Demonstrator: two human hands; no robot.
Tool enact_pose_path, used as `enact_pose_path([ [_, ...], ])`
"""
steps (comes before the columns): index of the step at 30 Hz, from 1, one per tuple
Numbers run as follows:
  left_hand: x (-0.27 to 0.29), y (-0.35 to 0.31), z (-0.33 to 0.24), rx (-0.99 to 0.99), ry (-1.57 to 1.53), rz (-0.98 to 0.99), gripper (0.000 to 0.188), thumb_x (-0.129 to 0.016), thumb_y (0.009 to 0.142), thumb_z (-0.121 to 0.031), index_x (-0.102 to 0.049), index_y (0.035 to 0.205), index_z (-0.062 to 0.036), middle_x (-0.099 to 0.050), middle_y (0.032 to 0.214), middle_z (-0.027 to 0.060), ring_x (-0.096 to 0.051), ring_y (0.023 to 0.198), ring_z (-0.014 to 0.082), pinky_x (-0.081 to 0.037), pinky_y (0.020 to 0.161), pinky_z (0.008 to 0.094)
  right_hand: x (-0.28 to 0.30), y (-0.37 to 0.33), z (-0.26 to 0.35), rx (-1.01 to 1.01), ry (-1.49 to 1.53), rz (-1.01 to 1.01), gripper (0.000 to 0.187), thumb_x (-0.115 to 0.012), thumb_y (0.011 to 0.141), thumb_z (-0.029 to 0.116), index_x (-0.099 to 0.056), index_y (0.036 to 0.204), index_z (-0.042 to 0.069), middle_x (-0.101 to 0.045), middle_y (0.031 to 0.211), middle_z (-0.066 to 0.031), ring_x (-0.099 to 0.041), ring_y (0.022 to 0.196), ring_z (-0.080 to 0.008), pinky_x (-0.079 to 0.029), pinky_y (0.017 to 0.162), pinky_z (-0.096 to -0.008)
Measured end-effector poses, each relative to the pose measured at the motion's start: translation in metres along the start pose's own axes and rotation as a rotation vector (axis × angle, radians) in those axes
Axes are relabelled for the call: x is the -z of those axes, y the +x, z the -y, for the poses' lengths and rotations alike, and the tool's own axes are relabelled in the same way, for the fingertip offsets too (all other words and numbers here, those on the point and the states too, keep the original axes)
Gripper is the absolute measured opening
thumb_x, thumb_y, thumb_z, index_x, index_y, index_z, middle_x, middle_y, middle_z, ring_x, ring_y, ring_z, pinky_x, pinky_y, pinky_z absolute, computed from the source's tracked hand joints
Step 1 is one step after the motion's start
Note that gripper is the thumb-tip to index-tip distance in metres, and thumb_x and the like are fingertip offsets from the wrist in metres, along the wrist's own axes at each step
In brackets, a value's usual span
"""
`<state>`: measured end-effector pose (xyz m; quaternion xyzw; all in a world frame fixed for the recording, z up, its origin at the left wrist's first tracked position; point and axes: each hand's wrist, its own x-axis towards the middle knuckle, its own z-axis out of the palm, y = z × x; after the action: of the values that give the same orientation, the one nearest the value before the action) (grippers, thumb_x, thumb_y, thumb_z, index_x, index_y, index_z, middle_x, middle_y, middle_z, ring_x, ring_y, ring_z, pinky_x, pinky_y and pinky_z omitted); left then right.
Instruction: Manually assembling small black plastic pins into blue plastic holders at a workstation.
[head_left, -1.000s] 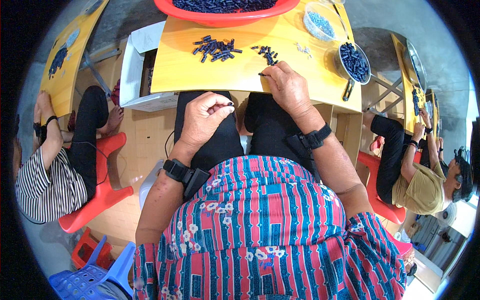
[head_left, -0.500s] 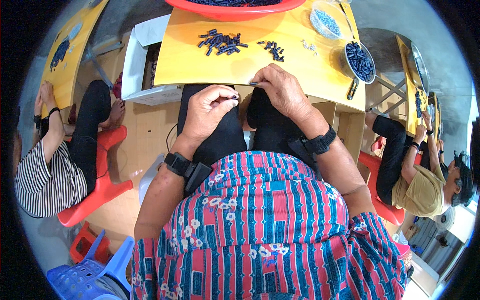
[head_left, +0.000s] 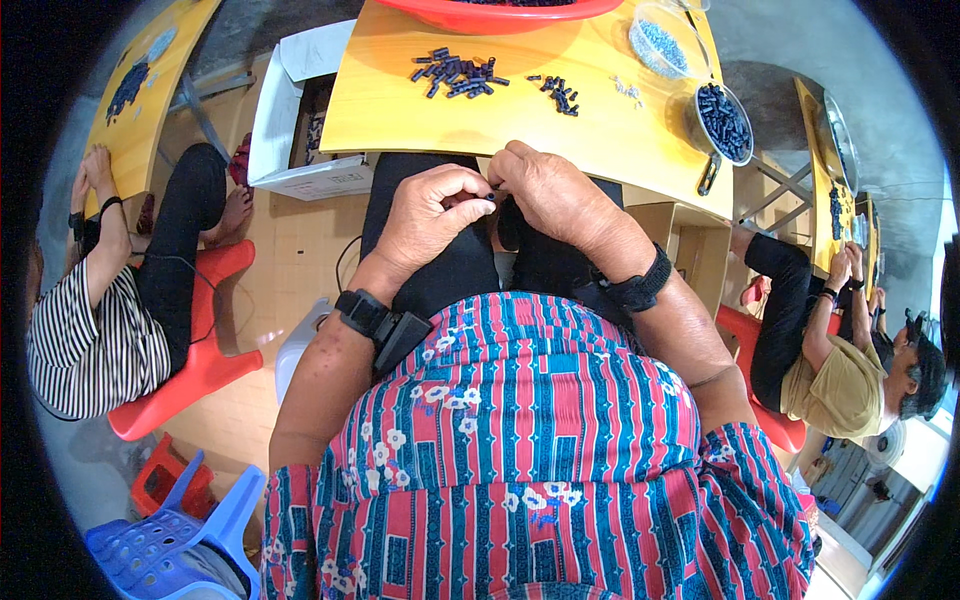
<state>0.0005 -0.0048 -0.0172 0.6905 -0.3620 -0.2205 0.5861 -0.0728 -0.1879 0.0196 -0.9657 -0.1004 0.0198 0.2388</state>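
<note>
Over my lap, just off the table's front edge, my two hands meet. My left hand (head_left: 430,215) pinches a small dark piece (head_left: 490,197) between thumb and forefinger. My right hand (head_left: 555,190) is closed in a pinch against it; whatever sits between its fingertips is hidden. On the yellow table (head_left: 400,125) ahead lies a pile of dark blue short tubes (head_left: 460,77). To its right are a smaller heap of dark pieces (head_left: 558,96) and a few tiny clear bits (head_left: 628,92).
A red basin (head_left: 500,14) of dark pieces stands at the back. At the right are a clear tub (head_left: 668,48) of pale blue bits and a handled bowl (head_left: 722,122) of dark tubes. An open white carton (head_left: 310,180) sits left. People work at tables on both sides.
My right hand has moved left and down, and its fingertips now meet my left hand's. The dark piece that showed in the right fingertips is hidden now. The view has shifted slightly.
</note>
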Motion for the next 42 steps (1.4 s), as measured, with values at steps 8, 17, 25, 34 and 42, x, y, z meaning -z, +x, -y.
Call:
enact_pose_path([
  [8, 0.006, -0.005, 0.004, 0.109, -0.034, -0.002, 0.01, -0.071, 0.082, -0.004, -0.068, 0.09, -0.0002, -0.068, 0.087, 0.0037, -0.06, 0.077, 0.008, -0.049, 0.07, 0.0225, -0.011, 0.002, 0.003, -0.195, 0.463, -0.068, 0.009, -0.058, 0.087, 0.003, -0.061, 0.095, 0.001, -0.061, 0.08, -0.0085, -0.063, 0.066, -0.0172, -0.052, 0.062, -0.029],
  [17, 0.005, -0.005, 0.009, 0.109, -0.144, -0.093, 0.012, -0.071, 0.083, -0.003, -0.068, 0.094, 0.0002, -0.069, 0.085, 0.0031, -0.061, 0.077, 0.0066, -0.051, 0.07, 0.0219, -0.025, 0.002, 0.001, -0.454, 1.069, -0.095, 0.015, -0.061, 0.091, 0.007, -0.067, 0.104, 0.002, -0.067, 0.084, 0.0005, -0.06, 0.066, -0.0048, -0.05, 0.061, -0.0197],
  [25, 0.005, -0.004, 0.01, 0.084, -0.163, -0.088, 0.012, -0.071, 0.083, -0.004, -0.068, 0.094, 0.0001, -0.068, 0.084, 0.0024, -0.061, 0.077, 0.0065, -0.051, 0.069, 0.0217, -0.03, 0.001, 0.001, -0.464, 1.023, -0.164, 0.017, -0.063, 0.09, 0.008, -0.069, 0.105, 0.003, -0.068, 0.085, -0.0003, -0.06, 0.067, -0.0049, -0.051, 0.063, -0.0193],
  [34, 0.001, -0.004, 0.011, 0.049, -0.212, -0.111, 0.009, -0.07, 0.083, -0.003, -0.068, 0.091, 0.0002, -0.068, 0.082, 0.0019, -0.061, 0.075, 0.0059, -0.051, 0.068, 0.0223, -0.028, 0.001, 0.003, -0.431, 1.055, -0.254, 0.015, -0.059, 0.092, 0.007, -0.067, 0.104, 0.002, -0.065, 0.08, 0.0002, -0.059, 0.066, -0.0055, -0.05, 0.063, -0.0199],
  [42, 0.001, -0.005, 0.012, 0.084, -0.136, -0.091, 0.009, -0.071, 0.082, -0.005, -0.067, 0.089, 0.0008, -0.068, 0.08, 0.0024, -0.06, 0.072, 0.0056, -0.05, 0.066, 0.0224, -0.027, -0.001, 0.004, -0.354, 1.105, -0.285, 0.013, -0.06, 0.091, 0.008, -0.067, 0.1, 0.003, -0.065, 0.08, 0.0019, -0.057, 0.063, -0.0051, -0.048, 0.058, -0.0193],
])
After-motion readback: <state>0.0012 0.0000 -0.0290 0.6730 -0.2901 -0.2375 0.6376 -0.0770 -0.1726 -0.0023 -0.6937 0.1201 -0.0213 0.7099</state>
